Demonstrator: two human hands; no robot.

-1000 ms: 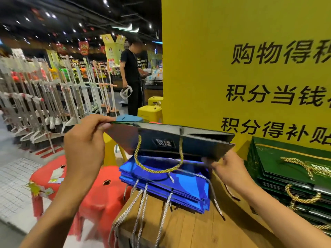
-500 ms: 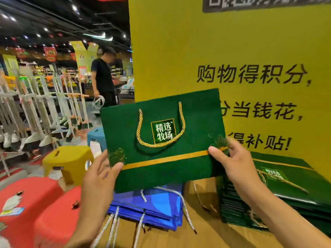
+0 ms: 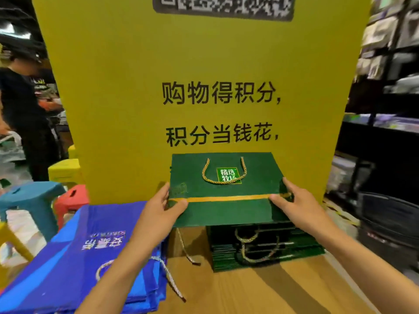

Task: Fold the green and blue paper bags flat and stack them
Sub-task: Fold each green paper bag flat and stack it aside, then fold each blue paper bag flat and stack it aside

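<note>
wooden table [image 3: 260, 293] bears the blue bag stack [image 3: 74, 257] at left. left hand [image 3: 158, 211] pinches the flattened green bag [image 3: 226, 209] by its left edge, right hand [image 3: 294, 207] its right. long axis left-right, it hangs over the green stack [image 3: 260, 252], which sits slightly nearer and rightward.

Yellow sign [image 3: 204, 87] behind wooden table [image 3: 260, 291]; plastic stools [image 3: 34, 196] left.

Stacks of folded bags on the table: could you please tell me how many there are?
2. The blue stack lies at the left; the green stack sits right of it, beneath the held green bag. Others may lie outside the frame.
</note>
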